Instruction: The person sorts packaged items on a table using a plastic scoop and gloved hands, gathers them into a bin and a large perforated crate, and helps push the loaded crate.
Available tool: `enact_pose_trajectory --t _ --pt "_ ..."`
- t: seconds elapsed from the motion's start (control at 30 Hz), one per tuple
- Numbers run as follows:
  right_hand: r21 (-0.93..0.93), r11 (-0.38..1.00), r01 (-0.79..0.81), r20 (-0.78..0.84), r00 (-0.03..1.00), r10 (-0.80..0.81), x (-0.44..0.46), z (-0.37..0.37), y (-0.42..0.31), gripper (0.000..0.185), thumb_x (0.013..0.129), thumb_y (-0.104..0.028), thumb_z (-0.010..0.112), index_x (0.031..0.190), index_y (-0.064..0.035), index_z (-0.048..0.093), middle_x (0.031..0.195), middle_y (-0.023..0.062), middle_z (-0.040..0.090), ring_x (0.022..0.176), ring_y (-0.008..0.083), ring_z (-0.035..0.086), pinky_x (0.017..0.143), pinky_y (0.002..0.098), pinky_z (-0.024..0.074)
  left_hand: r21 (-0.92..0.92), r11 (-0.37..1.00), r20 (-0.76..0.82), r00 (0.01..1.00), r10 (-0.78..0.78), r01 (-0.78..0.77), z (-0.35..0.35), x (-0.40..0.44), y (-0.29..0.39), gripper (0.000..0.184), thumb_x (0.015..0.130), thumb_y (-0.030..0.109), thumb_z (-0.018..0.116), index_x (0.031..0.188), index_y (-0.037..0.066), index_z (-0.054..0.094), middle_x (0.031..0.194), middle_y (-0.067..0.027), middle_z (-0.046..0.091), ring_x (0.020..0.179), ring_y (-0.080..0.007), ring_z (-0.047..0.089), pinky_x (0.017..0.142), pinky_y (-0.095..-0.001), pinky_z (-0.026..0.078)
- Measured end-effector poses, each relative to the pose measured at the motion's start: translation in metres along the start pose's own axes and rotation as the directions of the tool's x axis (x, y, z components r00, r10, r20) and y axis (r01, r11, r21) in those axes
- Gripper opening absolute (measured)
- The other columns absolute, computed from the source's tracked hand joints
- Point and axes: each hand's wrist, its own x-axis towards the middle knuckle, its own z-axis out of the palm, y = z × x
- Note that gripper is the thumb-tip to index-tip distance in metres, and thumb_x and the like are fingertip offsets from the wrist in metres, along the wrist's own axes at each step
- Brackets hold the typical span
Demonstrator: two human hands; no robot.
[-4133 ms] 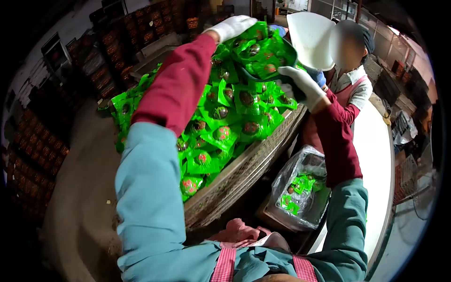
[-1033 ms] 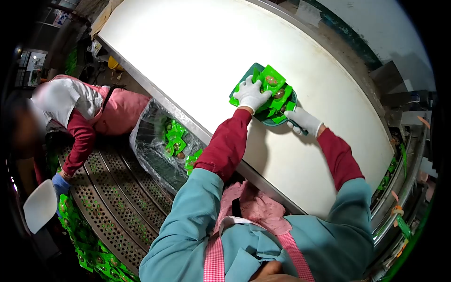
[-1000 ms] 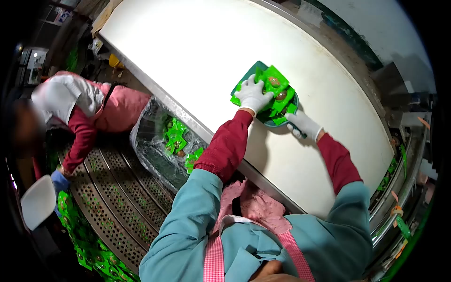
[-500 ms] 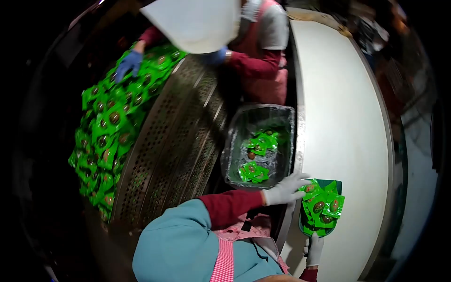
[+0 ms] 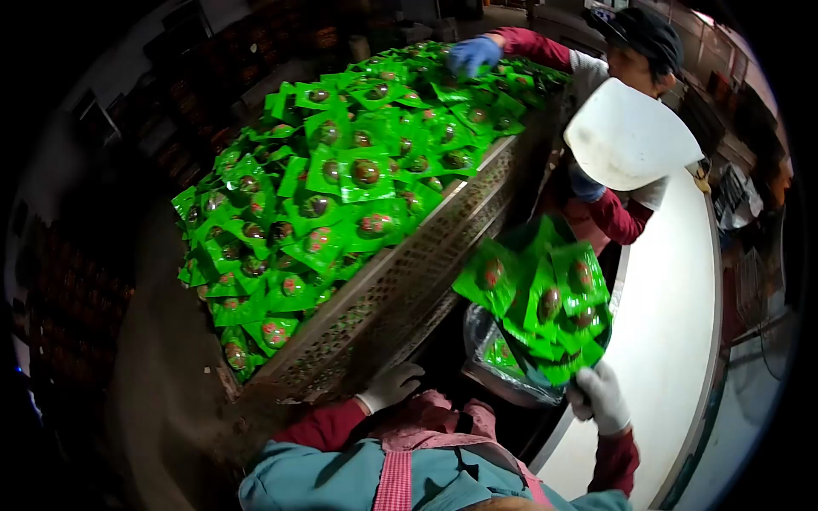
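Note:
My right hand [image 5: 603,399], in a white glove, is closed round the handle of a dark green scoop [image 5: 603,341]. Green packets [image 5: 550,302], each with a round brown item showing, are heaped on the scoop. It is raised above the plastic-lined bin [image 5: 520,387] and partly hides it. My left hand [image 5: 390,387], gloved too, is held low beside the perforated metal side of the big container [image 5: 341,328]. Its fingers are stretched out and nothing shows in them.
Many green packets [image 5: 315,204] are piled in the big container. Across it, a co-worker's blue-gloved hand [image 5: 475,56] touches the pile; the other holds a white scoop [image 5: 630,136]. A long white table surface [image 5: 673,281] runs along the right.
The loaded scoop has risen off the white table and moved left over the bin, in my right hand. My left hand has left the packets and moved left. The view has swung left.

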Motion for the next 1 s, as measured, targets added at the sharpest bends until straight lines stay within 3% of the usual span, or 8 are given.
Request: enact_pose_trajectory --t 0.17,0.33,0.53,0.6,0.63,0.7,0.83,1.0 --pt "-0.072 0.975 0.208 0.174 0.966 -0.193 0.069 0.062 -0.104 0.034 0.09 -0.039 0.06 0.1 -0.0079 0.051 0.061 -0.0021 0.047 0.042 0.0057 0.04 0.036 0.0206 0.0294 0.008 0.995 -0.198 0.975 -0.097 0.1 -0.014 -0.063 -0.03 0.028 0.086 0.019 0.06 0.111 0.004 0.062 0.113 -0.0162 0.061 0.108 -0.0347 0.057 0.096 -0.0397 0.044" --pt "-0.239 0.819 0.522 0.36 0.831 -0.425 0.159 0.125 -0.21 0.038 0.096 -0.032 0.048 0.068 -0.0075 0.049 0.052 -0.0037 0.041 0.038 0.0073 0.037 0.037 0.023 0.0276 -0.061 0.951 -0.249 0.918 -0.308 0.302 -0.014 -0.109 -0.044 0.024 0.085 0.016 0.061 0.105 0.004 0.063 0.115 -0.0152 0.062 0.111 -0.0347 0.056 0.097 -0.0393 0.043" --pt "-0.617 0.546 0.567 0.239 0.796 -0.557 0.303 0.198 -0.312 0.042 0.09 -0.032 0.058 0.063 -0.0015 0.05 0.05 0.0055 0.048 0.036 0.016 0.048 0.036 0.0306 0.0397 -0.103 0.922 -0.269 0.882 -0.388 0.374 -0.004 -0.151 -0.073 0.032 0.088 0.022 0.055 0.112 0.002 0.061 0.113 -0.0203 0.062 0.109 -0.0352 0.057 0.096 -0.0401 0.044" --pt "-0.83 0.092 0.55 0.277 0.55 -0.788 0.375 0.207 -0.316 0.029 0.087 -0.024 0.058 0.081 0.0036 0.051 0.057 0.0121 0.057 0.045 0.0234 0.058 0.039 0.0376 0.0433 -0.216 0.907 -0.274 0.869 -0.412 0.361 -0.009 -0.154 -0.073 0.03 0.087 0.018 0.057 0.111 0.0 0.061 0.111 -0.0195 0.063 0.107 -0.0342 0.059 0.094 -0.0383 0.045" --pt "-0.892 -0.181 0.414 0.341 0.354 -0.871 0.401 0.212 -0.312 0.029 0.087 -0.022 0.058 0.091 0.0056 0.05 0.061 0.0141 0.06 0.047 0.025 0.06 0.039 0.0402 0.0424 -0.235 0.914 -0.31 0.866 -0.393 0.331 -0.012 -0.155 -0.07 0.029 0.087 0.016 0.058 0.11 -0.001 0.061 0.11 -0.0197 0.063 0.105 -0.034 0.059 0.093 -0.0373 0.046" --pt "-0.859 -0.512 0.03 0.503 0.243 -0.829 0.417 0.229 -0.297 0.03 0.087 -0.015 0.051 0.103 0.0095 0.046 0.063 0.0196 0.062 0.053 0.0298 0.064 0.045 0.0429 0.0458 -0.312 0.876 -0.288 0.842 -0.455 0.367 -0.006 -0.162 -0.078 0.027 0.086 0.013 0.059 0.109 -0.002 0.062 0.11 -0.0199 0.063 0.104 -0.0338 0.059 0.093 -0.0377 0.046" --pt "-0.813 -0.577 -0.08 0.502 0.405 -0.764 0.437 0.25 -0.275 0.037 0.089 -0.01 0.044 0.122 0.0077 0.041 0.065 0.0128 0.066 0.056 0.0289 0.065 0.049 0.0418 0.0486 -0.13 0.931 -0.281 0.887 -0.366 0.342 -0.011 -0.169 -0.082 0.028 0.089 0.012 0.058 0.112 -0.003 0.061 0.108 -0.0179 0.062 0.101 -0.031 0.061 0.091 -0.0354 0.048" --pt "-0.964 -0.264 0.035 0.264 0.262 -0.928 0.387 0.22 -0.271 0.038 0.089 -0.013 0.044 0.119 0.0104 0.04 0.065 0.0184 0.064 0.057 0.0331 0.065 0.049 0.0448 0.0497 -0.139 0.882 -0.163 0.868 -0.469 0.451 -0.028 -0.162 -0.066 0.029 0.088 0.017 0.057 0.111 -0.001 0.061 0.11 -0.0208 0.061 0.103 -0.0352 0.059 0.091 -0.0389 0.046"
